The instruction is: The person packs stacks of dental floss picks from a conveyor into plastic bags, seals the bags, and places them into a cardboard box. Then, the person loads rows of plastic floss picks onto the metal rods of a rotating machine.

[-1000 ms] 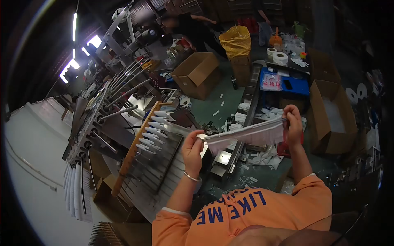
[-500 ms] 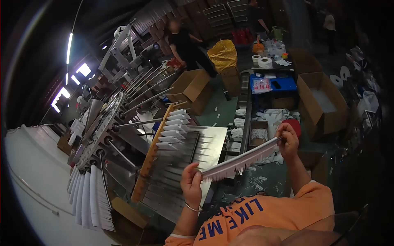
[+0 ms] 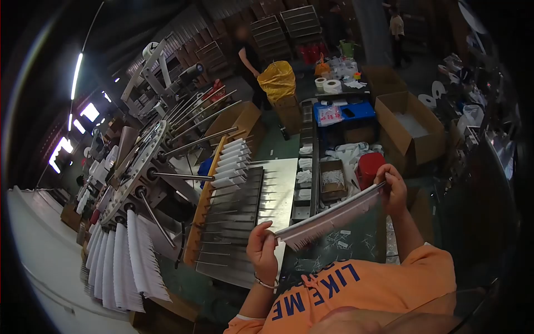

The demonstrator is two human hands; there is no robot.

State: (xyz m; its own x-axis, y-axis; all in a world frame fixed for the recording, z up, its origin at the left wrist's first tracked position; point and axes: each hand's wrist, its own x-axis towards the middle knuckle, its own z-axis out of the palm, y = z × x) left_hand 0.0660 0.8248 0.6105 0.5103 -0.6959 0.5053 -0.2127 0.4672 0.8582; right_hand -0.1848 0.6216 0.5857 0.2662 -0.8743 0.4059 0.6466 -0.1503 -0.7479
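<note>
A thin rod with a row of white tags (image 3: 328, 219) hanging from it is stretched between my hands, tilted up to the right. My left hand (image 3: 262, 248) pinches its lower left end. At the upper right end, the fingers of my right hand (image 3: 392, 189) are closed round the rod. Left of my hands, a metal plate (image 3: 281, 192) with rows of thin rods lies beside a wooden bar (image 3: 199, 229). White folded pieces (image 3: 231, 161) sit on the rods near the bar's far end.
A rotary machine (image 3: 136, 172) with metal rods and hanging white strips (image 3: 114, 267) fills the left. Beyond my hands are a red stool (image 3: 370, 168), a blue tray (image 3: 361, 113) and an open carton (image 3: 411, 125). A person (image 3: 247, 61) stands by a yellow bag (image 3: 277, 80).
The view has swung to the right and up, bringing more of the machine and plate into sight. Both hands still hold the rod, now tilted more steeply. The person in the back stands more upright.
</note>
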